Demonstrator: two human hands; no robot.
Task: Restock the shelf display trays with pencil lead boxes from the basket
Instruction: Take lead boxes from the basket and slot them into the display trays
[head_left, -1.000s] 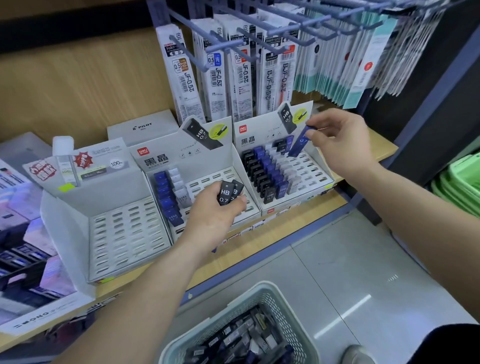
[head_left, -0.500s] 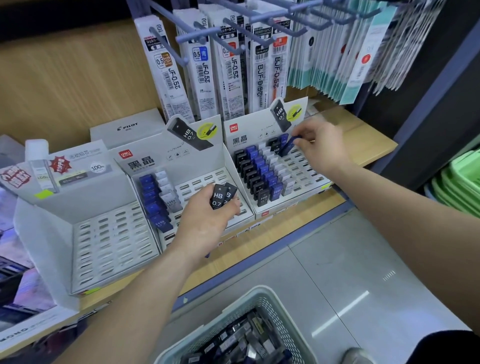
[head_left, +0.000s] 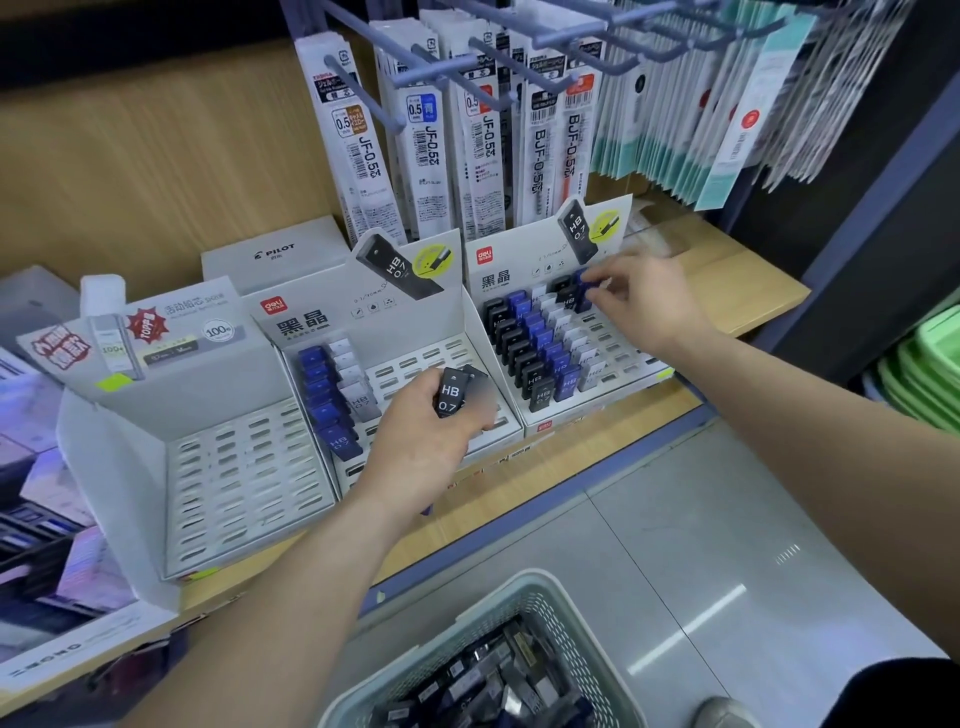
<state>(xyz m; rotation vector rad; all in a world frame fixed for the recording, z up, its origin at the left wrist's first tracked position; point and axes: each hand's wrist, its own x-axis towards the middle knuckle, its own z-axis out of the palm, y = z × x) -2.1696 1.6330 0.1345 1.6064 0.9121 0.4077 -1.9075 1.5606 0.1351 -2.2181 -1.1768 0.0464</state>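
Two hands work at lead-box trays on a wooden shelf (head_left: 727, 283).
Three white display trays stand side by side on it. The left tray (head_left: 130, 467) shows its slotted floor, the middle tray (head_left: 322, 325) has blue and white boxes along its left side, and the right tray (head_left: 519, 270) carries rows of black, blue and white boxes. A pale basket (head_left: 524, 584) of loose boxes sits below, at the lower edge. The left hand (head_left: 421, 452) hovers over the middle tray, fingers curled round black HB 0.7 boxes (head_left: 450, 397). The right hand (head_left: 652, 304) reaches the right tray's back row, fingers pinching a blue box (head_left: 585, 280).
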